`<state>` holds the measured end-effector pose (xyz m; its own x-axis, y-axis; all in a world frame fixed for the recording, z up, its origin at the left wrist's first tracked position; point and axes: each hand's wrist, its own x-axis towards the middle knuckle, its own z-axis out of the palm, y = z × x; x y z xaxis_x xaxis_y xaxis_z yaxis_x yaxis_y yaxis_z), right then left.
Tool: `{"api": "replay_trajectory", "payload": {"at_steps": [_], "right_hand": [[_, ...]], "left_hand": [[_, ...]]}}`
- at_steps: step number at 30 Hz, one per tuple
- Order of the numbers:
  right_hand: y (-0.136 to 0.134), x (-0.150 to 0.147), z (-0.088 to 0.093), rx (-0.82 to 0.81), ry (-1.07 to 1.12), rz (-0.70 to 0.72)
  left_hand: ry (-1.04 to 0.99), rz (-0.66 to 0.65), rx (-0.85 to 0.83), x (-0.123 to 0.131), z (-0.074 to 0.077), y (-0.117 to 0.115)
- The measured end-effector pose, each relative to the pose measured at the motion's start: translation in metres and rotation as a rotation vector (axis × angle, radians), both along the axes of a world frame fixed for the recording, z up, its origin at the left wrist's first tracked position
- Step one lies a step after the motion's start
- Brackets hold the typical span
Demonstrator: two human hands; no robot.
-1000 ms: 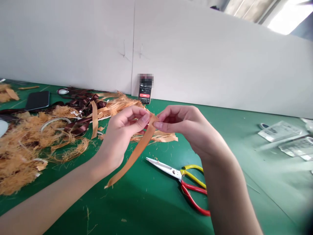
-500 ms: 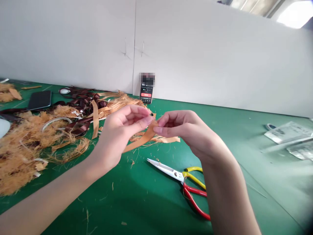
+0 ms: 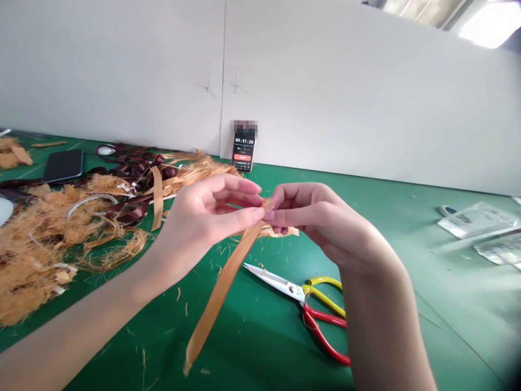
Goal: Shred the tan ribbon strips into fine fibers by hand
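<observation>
A tan ribbon strip [image 3: 226, 282] hangs down toward the lower left from between my two hands, its loose end low over the table. My left hand [image 3: 215, 209] pinches the strip's upper end between thumb and fingers. Pressed against the same spot, the fingertips of my right hand [image 3: 305, 209] also grip it. What lies inside the pinch is mostly hidden. Below my right hand, scissors [image 3: 291, 290] with one yellow and one red handle lie on the green table [image 3: 244, 347], blades pointing left; my right forearm covers part of the handles.
Tan fibre and scraps [image 3: 36, 255] pile up on the left, with dark brown ribbon [image 3: 134, 209] behind. A dark phone [image 3: 63, 165] lies flat there. Another phone [image 3: 243, 152] showing a timer leans on the white wall panel [image 3: 325, 98]. Clear plastic packets [image 3: 476, 220] lie at right.
The strip's loose length has swung out from behind my left hand and now hangs down in front. My left fingers have shifted right, meeting my right fingertips. The scissors have not moved.
</observation>
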<state>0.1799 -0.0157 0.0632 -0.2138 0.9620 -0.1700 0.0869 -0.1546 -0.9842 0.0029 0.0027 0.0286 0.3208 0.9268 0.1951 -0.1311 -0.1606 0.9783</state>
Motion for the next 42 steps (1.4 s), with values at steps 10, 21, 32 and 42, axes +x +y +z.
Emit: {"api": "replay_trajectory", "payload": {"at_steps": [10, 21, 32, 42], "right_hand": [[-0.002, -0.001, 0.002, 0.003, -0.064, -0.022], [-0.004, 0.001, 0.002, 0.11, -0.112, -0.071], [-0.005, 0.002, 0.001, 0.096, -0.017, -0.1], [-0.005, 0.001, 0.001, 0.058, -0.015, -0.078]], "left_hand": [[-0.016, 0.033, -0.011, 0.002, -0.003, -0.002], [-0.046, 0.023, -0.139, 0.004, -0.004, -0.002], [0.246, 0.215, 0.306, 0.003, -0.003, -0.01], [0.356, 0.25, 0.405, 0.005, -0.003, -0.009]]}}
